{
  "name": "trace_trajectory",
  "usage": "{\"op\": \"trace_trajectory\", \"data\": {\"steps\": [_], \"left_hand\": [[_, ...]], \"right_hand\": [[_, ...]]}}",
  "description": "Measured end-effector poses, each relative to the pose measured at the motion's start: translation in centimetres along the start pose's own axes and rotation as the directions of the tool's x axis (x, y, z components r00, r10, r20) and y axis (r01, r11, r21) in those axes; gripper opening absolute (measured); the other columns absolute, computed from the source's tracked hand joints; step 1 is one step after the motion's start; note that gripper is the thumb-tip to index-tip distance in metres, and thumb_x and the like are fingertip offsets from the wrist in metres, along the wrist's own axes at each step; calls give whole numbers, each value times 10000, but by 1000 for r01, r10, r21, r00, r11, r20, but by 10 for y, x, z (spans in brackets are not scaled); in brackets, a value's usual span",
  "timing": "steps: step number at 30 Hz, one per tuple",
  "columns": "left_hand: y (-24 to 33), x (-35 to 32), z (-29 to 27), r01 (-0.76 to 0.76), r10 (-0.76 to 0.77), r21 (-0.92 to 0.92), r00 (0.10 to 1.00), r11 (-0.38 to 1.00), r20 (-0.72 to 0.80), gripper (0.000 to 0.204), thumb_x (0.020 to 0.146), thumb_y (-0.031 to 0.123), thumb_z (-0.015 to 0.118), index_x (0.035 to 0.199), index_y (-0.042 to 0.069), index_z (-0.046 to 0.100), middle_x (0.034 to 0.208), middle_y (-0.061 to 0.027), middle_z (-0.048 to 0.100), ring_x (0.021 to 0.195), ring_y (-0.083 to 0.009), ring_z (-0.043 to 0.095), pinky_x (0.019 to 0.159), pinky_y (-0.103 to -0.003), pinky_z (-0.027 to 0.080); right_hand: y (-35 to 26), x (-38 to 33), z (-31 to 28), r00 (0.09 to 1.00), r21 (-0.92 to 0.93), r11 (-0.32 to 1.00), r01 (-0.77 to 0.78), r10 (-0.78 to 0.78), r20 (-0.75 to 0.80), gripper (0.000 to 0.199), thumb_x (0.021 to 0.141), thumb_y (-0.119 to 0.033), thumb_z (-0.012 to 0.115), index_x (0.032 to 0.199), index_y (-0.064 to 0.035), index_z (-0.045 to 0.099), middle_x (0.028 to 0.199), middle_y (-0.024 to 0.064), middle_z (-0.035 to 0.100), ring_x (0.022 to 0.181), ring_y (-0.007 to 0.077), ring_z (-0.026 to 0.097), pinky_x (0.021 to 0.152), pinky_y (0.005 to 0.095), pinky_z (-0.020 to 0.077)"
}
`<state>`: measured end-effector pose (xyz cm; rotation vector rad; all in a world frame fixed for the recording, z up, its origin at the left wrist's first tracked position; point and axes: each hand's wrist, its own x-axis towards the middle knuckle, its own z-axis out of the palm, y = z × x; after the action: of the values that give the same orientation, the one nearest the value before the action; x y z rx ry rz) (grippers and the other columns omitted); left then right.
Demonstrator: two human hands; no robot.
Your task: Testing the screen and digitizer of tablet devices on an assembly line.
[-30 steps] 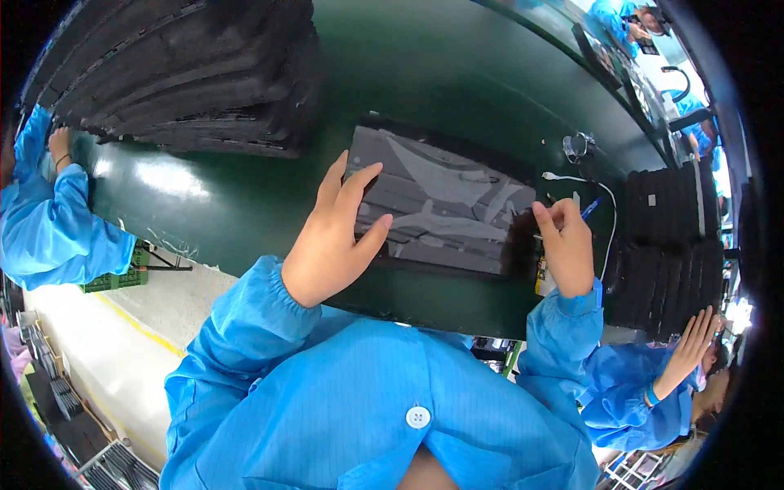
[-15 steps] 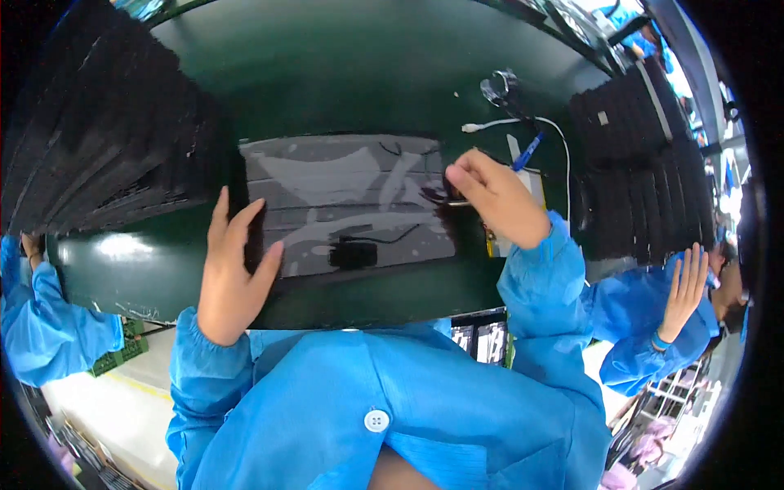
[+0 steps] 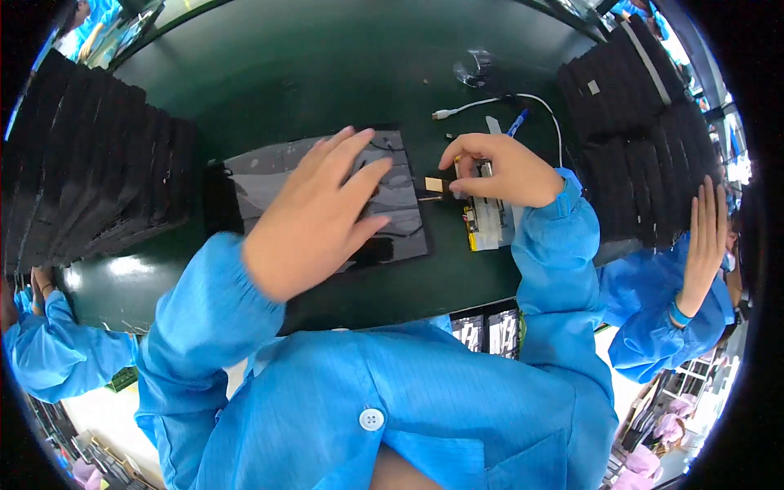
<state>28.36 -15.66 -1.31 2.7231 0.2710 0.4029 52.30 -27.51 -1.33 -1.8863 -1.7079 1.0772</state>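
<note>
A dark green tabletop (image 3: 269, 73) carries everything. Two large stacks of black flat trays stand on it: one stack (image 3: 90, 175) at the left edge, one stack (image 3: 637, 122) at the right. Between them lies one dark grey rectangular panel under glossy film (image 3: 392, 196), flat on the tabletop just in front of the person in the blue smock.

The left hand (image 3: 314, 216) lies flat on the panel, fingers spread and released, pressing down and gripping nothing. The right hand (image 3: 498, 167) hovers at the panel's right edge, its fingers pinched on one small tan square piece (image 3: 434, 184) that touches that edge.

Under the right hand lies one narrow white strip with a yellow end (image 3: 482, 224), beside the panel. One white cable (image 3: 498, 102) curves across the tabletop behind the hand, with one blue pen (image 3: 518, 122) beside it and one clear round plastic piece (image 3: 476, 67) further back.

A co-worker's raised hand (image 3: 704, 237) shows at the right, another person's blue sleeve (image 3: 57, 359) at the lower left.
</note>
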Motion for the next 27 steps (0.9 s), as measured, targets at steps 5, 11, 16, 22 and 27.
{"op": "trace_trajectory", "data": {"steps": [5, 11, 16, 22, 27], "left_hand": [[-7, 42, 41, -71, 66, 185, 997, 980, 34, 472, 795, 266, 627, 1189, 42, 494, 1259, -180, 442, 1193, -350, 391, 994, -429, 339], [-11, 39, 48, -83, 76, 251, 996, 964, 39, 470, 797, 299, 623, 1187, 65, 503, 1273, -184, 427, 1192, -360, 383, 1014, -444, 301], [-15, 42, 49, 15, -10, 251, 1000, 968, -19, 489, 787, 334, 635, 1182, 73, 512, 1273, -205, 413, 1178, -377, 388, 1010, -446, 297], [-9, 46, 43, 11, -17, 170, 999, 985, 36, 498, 764, 330, 664, 1164, 69, 522, 1239, -193, 423, 1123, -371, 420, 952, -436, 337], [-1, 51, 45, 19, -24, 112, 999, 994, 45, 476, 739, 303, 688, 1129, 69, 550, 1187, -183, 447, 1101, -349, 434, 931, -425, 347]], "right_hand": [[27, -12, -10, 999, 229, 973, -43, 40, 18, 193, 790, -87, 633, 967, -21, 592, 744, 38, 589, 676, 96, 550, 610, 250, 440], [36, -7, -1, 990, 271, 961, -55, 88, -109, 186, 789, -125, 640, 937, -13, 630, 775, 71, 618, 699, 126, 575, 633, 272, 462], [25, 5, 19, 986, -147, 988, 45, -68, -155, 230, 747, -219, 676, 864, -22, 670, 739, 117, 609, 700, 225, 589, 627, 330, 458], [32, 4, 14, 983, 43, 997, 69, -60, -174, 255, 772, -249, 661, 891, -23, 659, 732, 106, 612, 685, 198, 570, 620, 314, 437], [29, -1, 1, 987, 158, 978, -137, 148, -60, 261, 811, -253, 635, 907, -11, 654, 736, 59, 617, 668, 129, 548, 594, 286, 434]]}}
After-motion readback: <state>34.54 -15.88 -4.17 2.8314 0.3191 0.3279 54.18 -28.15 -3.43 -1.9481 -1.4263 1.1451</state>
